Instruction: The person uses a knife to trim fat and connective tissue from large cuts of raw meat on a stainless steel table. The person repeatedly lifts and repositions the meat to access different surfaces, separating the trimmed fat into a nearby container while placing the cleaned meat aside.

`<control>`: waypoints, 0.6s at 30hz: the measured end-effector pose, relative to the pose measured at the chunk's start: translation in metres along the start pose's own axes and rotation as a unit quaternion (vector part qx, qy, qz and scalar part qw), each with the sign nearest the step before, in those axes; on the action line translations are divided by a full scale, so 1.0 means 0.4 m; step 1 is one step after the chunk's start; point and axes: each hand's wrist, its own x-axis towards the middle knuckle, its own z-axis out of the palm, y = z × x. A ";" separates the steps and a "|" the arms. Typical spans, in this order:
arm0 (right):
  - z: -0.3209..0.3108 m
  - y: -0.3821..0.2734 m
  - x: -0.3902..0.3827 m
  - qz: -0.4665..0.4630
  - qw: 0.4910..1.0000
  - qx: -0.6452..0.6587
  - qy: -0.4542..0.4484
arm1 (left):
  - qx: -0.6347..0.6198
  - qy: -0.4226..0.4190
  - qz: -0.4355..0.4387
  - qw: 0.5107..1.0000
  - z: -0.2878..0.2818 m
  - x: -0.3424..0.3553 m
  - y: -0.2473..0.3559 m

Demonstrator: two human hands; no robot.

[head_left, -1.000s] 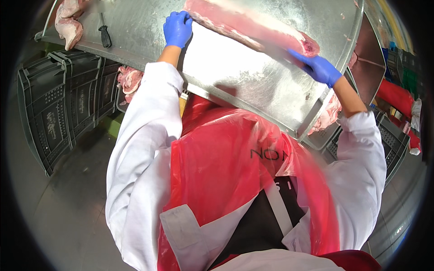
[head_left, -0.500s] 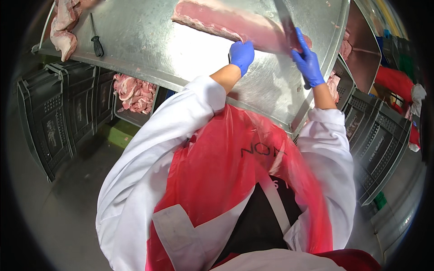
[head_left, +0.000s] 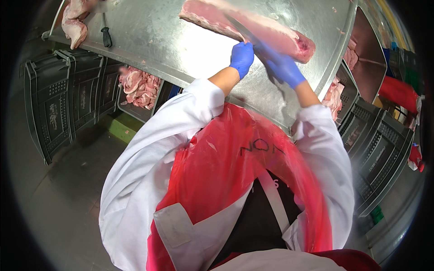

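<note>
A long pale-pink pork loin (head_left: 285, 39) with a whitish fat edge lies slantwise across the metal table. My left hand (head_left: 242, 58), in a blue glove, is closed on the near edge of the loin, pinching it about midway along. Just right of it, my right hand (head_left: 284, 67), also blue-gloved and smeared by motion, grips a knife whose handle is hidden in the fingers. The knife blade (head_left: 238, 28) points away to the left and lies over the near side of the loin, close to my left fingertips.
Steel tabletop (head_left: 149, 40) carries a dark-handled sharpening steel (head_left: 106, 37) and a piece of meat (head_left: 74, 27) at far left. Below its edge, a crate holds meat trimmings (head_left: 140, 88); more meat (head_left: 333, 97) fills a crate at right. Grey crates (head_left: 49, 106) stand left.
My right hand and the knife have swept left from the loin's right end to beside my left hand. The left hand keeps its pinch on the loin's edge. The view has shifted slightly.
</note>
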 end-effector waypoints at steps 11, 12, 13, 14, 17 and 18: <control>0.116 -0.069 0.099 0.057 0.995 0.065 0.044 | -0.138 -0.134 -0.050 0.980 -0.108 -0.088 0.191; 0.125 -0.078 0.149 0.042 0.994 0.075 0.071 | -0.204 -0.156 -0.100 0.961 -0.111 -0.093 0.206; 0.132 -0.087 0.176 0.024 0.992 0.087 0.093 | -0.204 -0.176 -0.050 0.962 -0.130 -0.089 0.193; 0.137 -0.106 0.175 0.014 0.993 0.087 0.083 | -0.203 -0.192 -0.001 0.960 -0.170 -0.081 0.168; 0.130 -0.108 -0.022 0.090 0.995 0.007 -0.039 | -0.257 -0.165 -0.107 0.946 -0.338 -0.053 0.165; 0.105 -0.096 -0.091 0.118 0.987 -0.012 -0.110 | -0.284 -0.154 -0.092 0.942 -0.413 -0.038 0.152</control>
